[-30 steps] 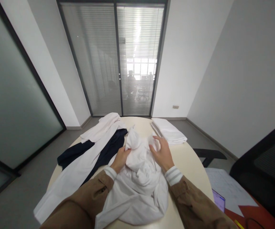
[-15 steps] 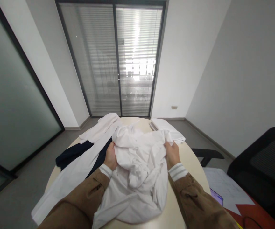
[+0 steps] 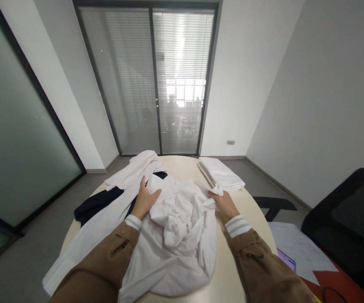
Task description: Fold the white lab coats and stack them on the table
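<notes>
Fingers of left hand spread, touching white cloth; right hand pinches its edge.

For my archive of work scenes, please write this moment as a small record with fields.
Left hand: spread open, touching crumpled white cloth
Right hand: gripping far right edge of that cloth
Surface: round cream-coloured table
Left of the cloth: long white fabric lying across dark navy fabric
Far right on table: flat, folded white fabric
Beside table, right: black mesh-backed chair
</notes>
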Tool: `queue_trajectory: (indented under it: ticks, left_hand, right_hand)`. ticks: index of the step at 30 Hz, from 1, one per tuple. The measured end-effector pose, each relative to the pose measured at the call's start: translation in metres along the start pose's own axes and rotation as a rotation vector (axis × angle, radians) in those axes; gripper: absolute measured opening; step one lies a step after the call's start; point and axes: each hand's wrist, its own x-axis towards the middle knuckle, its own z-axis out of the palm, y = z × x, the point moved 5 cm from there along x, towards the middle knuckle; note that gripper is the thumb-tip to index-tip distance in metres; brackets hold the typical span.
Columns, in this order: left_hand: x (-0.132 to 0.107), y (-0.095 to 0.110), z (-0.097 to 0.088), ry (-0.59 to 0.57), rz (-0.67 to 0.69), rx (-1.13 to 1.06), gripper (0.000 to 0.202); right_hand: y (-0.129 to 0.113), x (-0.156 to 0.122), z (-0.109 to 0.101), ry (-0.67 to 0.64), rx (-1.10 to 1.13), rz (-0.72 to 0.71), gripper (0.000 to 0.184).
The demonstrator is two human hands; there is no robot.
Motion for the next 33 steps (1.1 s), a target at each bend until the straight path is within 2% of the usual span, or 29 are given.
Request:
queue_trajectory:
  ticks: [3, 5, 7, 9, 13, 15, 17, 20, 23, 25, 26, 30, 33]
  left_hand:
    - [-0.001, 0.009, -0.002, 0.001, 0.108, 0.366, 0.078]
    - [-0.001, 0.013, 0.001, -0.069, 0.140, 0.503, 0.079]
    - [0.000, 0.016, 0.004, -0.157, 0.180, 0.574, 0.081]
    - [0.003, 0.015, 0.008, -0.243, 0.232, 0.610, 0.076]
    - [0.015, 0.008, 0.016, -0.380, 0.290, 0.595, 0.042]
    - [0.023, 0.005, 0.017, -0.376, 0.281, 0.568, 0.034]
    - [0.032, 0.003, 0.018, -0.342, 0.265, 0.541, 0.033]
    - [0.045, 0.005, 0.017, -0.280, 0.268, 0.481, 0.037]
    - [0.055, 0.006, 0.016, -0.223, 0.238, 0.387, 0.050]
    - [0.055, 0.004, 0.015, -0.229, 0.191, 0.353, 0.064]
    - [0.052, 0.005, 0.015, -0.236, 0.180, 0.347, 0.070]
    - [0.033, 0.012, 0.008, -0.203, 0.151, 0.369, 0.073]
    - [0.019, 0.013, 0.006, -0.265, -0.018, 0.338, 0.079]
  right_hand:
    - [-0.007, -0.004, 0.014, -0.204, -0.129, -0.152, 0.015]
    - [-0.011, -0.008, 0.020, -0.279, -0.119, -0.257, 0.023]
    - [-0.013, -0.010, 0.025, -0.329, -0.083, -0.328, 0.043]
    - [-0.011, -0.011, 0.029, -0.374, -0.078, -0.356, 0.053]
    - [-0.006, -0.010, 0.029, -0.371, -0.107, -0.338, 0.067]
    - [-0.005, -0.009, 0.026, -0.349, -0.118, -0.309, 0.078]
    - [-0.004, -0.008, 0.023, -0.314, -0.135, -0.284, 0.083]
    - [-0.006, -0.003, 0.016, -0.202, -0.154, -0.301, 0.072]
    - [-0.011, 0.002, 0.000, 0.100, -0.146, -0.305, 0.056]
    - [-0.014, 0.002, -0.010, 0.301, -0.145, -0.264, 0.054]
    - [-0.016, 0.000, -0.012, 0.352, -0.152, -0.237, 0.055]
    - [-0.021, -0.004, -0.012, 0.320, -0.298, -0.123, 0.060]
    - [-0.023, -0.007, -0.012, 0.267, -0.560, -0.025, 0.054]
